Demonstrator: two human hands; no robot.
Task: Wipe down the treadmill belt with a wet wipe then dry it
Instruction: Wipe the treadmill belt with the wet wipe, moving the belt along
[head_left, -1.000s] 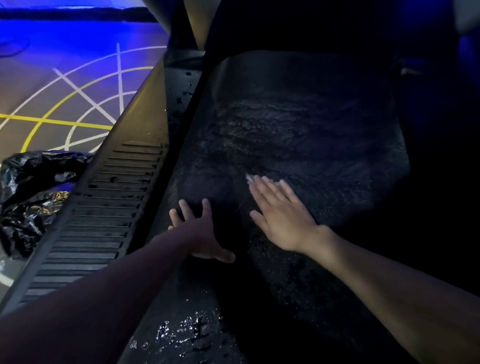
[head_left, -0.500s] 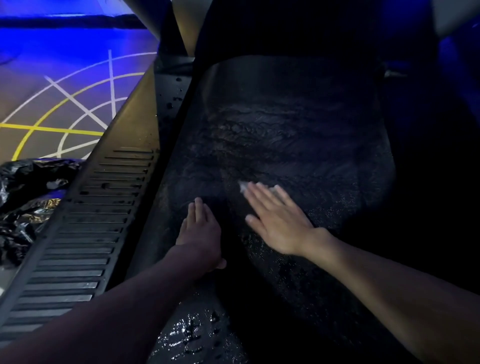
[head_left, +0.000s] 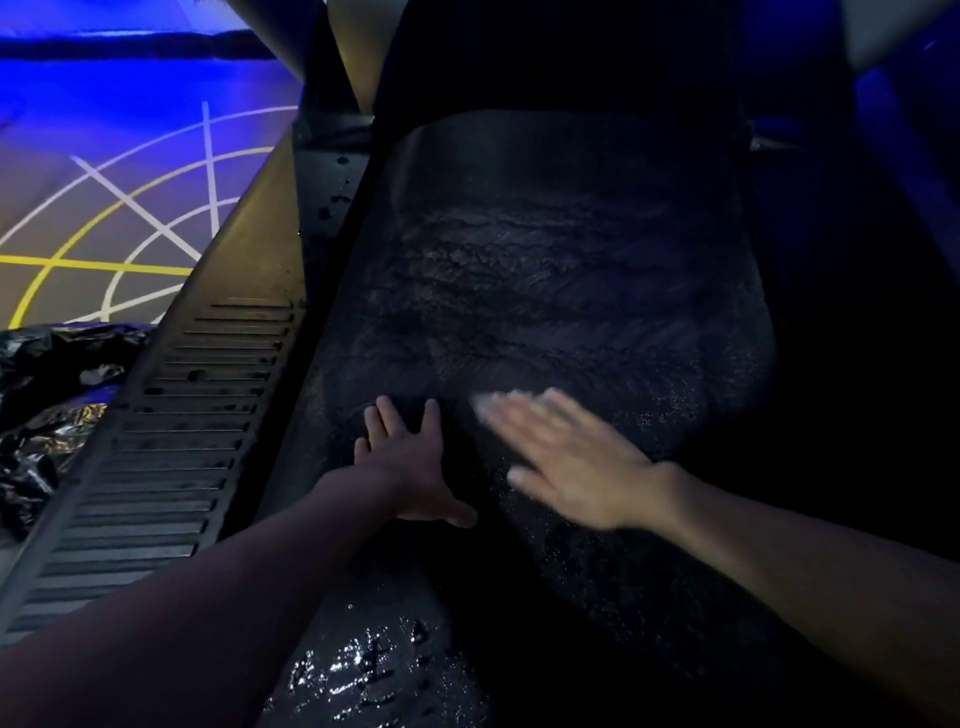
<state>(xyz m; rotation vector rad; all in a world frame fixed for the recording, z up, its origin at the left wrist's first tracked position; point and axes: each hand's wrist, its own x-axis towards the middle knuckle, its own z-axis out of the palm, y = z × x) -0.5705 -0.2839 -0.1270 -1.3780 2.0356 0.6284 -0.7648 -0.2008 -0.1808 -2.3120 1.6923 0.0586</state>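
Note:
The dark treadmill belt (head_left: 545, 291) runs away from me, with smeared streaks in its middle and glistening wet patches near the bottom. My right hand (head_left: 571, 462) lies flat on the belt with straight fingers, pressing a white wipe (head_left: 483, 404) that peeks out past the fingertips; the hand is motion-blurred. My left hand (head_left: 410, 462) rests flat on the belt's left part, fingers spread, holding nothing.
The ribbed side rail (head_left: 171, 441) of the treadmill runs along the belt's left. A crumpled black plastic bag (head_left: 47, 410) lies on the floor beyond it. The floor (head_left: 104, 208) has white and yellow lines under blue light. The right side is dark.
My right hand with the wipe has slid a little across the belt. My left hand has spread its fingers again after drawing them together.

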